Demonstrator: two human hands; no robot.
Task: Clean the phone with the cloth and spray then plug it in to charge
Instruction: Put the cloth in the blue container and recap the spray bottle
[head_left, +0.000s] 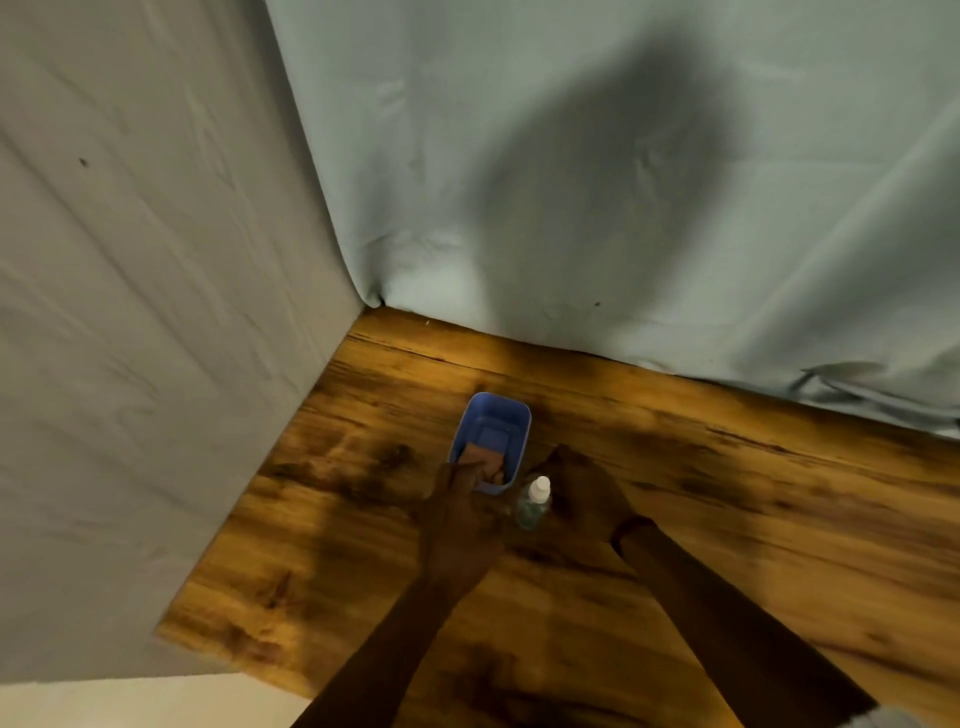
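Note:
A blue plastic bin (480, 415) stands on the wooden table (727, 493), with a tan cloth (491, 460) lying in its near end. My left hand (457, 525) reaches over the bin's near rim, its fingers closed on the cloth. A small clear spray bottle (535, 501) with a white cap stands upright just right of the bin. My right hand (582, 493) rests on the table right beside the bottle, fingers spread and holding nothing. No phone or charging cable is in view.
Pale blue sheets hang as walls at the back (623, 182) and on the left (130, 312), meeting at the table's far left corner. The table's left edge (208, 566) runs diagonally along the left sheet. Bare wood extends to the right.

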